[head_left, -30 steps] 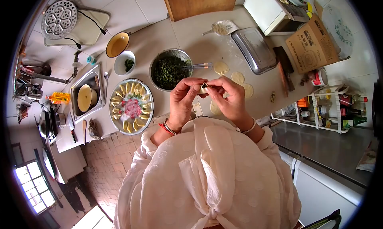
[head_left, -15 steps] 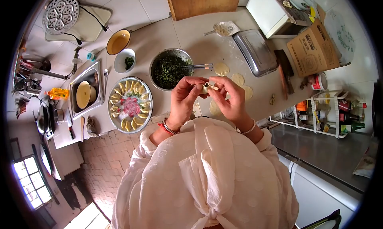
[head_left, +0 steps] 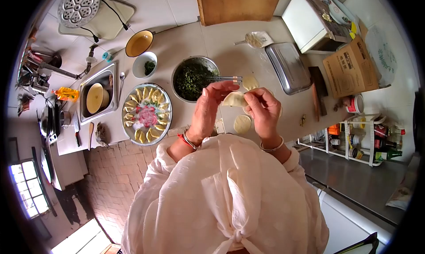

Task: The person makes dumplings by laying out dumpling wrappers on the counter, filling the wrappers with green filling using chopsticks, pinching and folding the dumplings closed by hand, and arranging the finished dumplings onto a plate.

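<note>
A folded dumpling (head_left: 233,99), pale and half-moon shaped, is pinched at its right end by my right hand (head_left: 265,111). My left hand (head_left: 205,113) is open beside the dumpling's left end, fingers stretched out and thumb apart. Just beyond the hands stands a metal bowl (head_left: 174,82) of chopped green filling (head_left: 191,80), with chopsticks (head_left: 228,78) resting over its rim. Round dough wrappers lie on the counter, one wrapper (head_left: 242,124) below the dumpling and another wrapper (head_left: 250,82) behind my right hand. To the left, a large plate (head_left: 127,132) carries several finished dumplings around a printed red flower.
A small white bowl (head_left: 139,70) with some greens and a yellow bowl (head_left: 139,43) stand behind the plate. The sink (head_left: 110,88) is at left, a knife (head_left: 77,132) near it. At right are a lidded metal tray (head_left: 287,68), a rolling pin (head_left: 315,101) and a cardboard box (head_left: 352,68).
Both hands were pressing the dumpling's edges together; my left hand has now let go and spread its fingers. The dumpling stays in my right hand, its flat side now showing.
</note>
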Demonstrator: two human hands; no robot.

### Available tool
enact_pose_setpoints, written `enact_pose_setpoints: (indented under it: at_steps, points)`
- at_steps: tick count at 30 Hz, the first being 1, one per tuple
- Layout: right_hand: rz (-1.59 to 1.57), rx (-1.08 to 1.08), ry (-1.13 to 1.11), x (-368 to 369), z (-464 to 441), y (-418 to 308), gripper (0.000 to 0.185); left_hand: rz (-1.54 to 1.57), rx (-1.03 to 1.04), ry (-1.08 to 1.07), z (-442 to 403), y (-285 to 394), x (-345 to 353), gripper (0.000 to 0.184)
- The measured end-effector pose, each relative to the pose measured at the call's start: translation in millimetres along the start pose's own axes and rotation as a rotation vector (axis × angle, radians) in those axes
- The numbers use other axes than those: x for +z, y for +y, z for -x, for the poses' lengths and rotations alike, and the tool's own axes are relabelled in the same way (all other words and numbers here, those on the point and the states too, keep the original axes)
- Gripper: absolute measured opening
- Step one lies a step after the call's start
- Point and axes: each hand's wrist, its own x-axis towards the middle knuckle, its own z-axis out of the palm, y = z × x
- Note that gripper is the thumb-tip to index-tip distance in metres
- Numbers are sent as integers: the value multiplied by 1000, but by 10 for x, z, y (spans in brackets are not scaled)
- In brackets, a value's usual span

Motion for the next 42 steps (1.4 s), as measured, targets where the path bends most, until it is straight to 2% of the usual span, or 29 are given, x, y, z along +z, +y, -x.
enact_pose_setpoints:
  at_steps: [2, 5, 12, 15, 17, 21, 25, 28, 31, 32, 34, 37, 40, 42]
  points:
    - [-186, 151, 74, 40, 17, 15, 8, 67, 1, -73, 23, -53, 24, 69]
    - [-327, 184, 79, 75, 50, 146, 9, 43, -10, -54, 58, -17, 207, 69]
    - [-192, 64, 40, 65, 65, 196, 8, 69, -124, 1, 9, -33, 201, 53]
    - [36, 17, 16, -26, 64, 182, 8, -53, -150, 17, 34, -23, 216, 48]
    - [263, -126, 10, -48, 17, 213, 12, -177, -204, -5, 57, 45, 213, 43]
    - [274, -69, -116, -157, -17, 169, 11, -450, -201, -33, 64, 36, 175, 37]
    - [203, -75, -186, -188, -22, 106, 8, -681, -45, -114, 60, 27, 167, 40]
    - [218, -209, -174, -198, -44, 90, 6, -635, 11, -89, 64, 38, 308, 44]
    - [409, -422, -160, -255, -60, 75, 9, -387, -77, -92, 109, -100, 269, 50]
    - [410, -422, -129, -255, -43, 77, 12, -403, -110, -113, 111, -110, 243, 52]
    - [414, -420, -66, -240, -1, 91, 18, -302, -149, -109, 112, -159, 230, 49]
    - [523, -559, 149, -175, -7, 15, 28, -91, -210, -112, 96, -137, 305, 40]
    - [347, -412, -33, -197, 40, 90, 31, 114, -260, -101, 120, -258, 227, 36]
    - [39, -151, -159, -172, 85, 144, 25, 203, -267, -104, 125, -291, 194, 35]
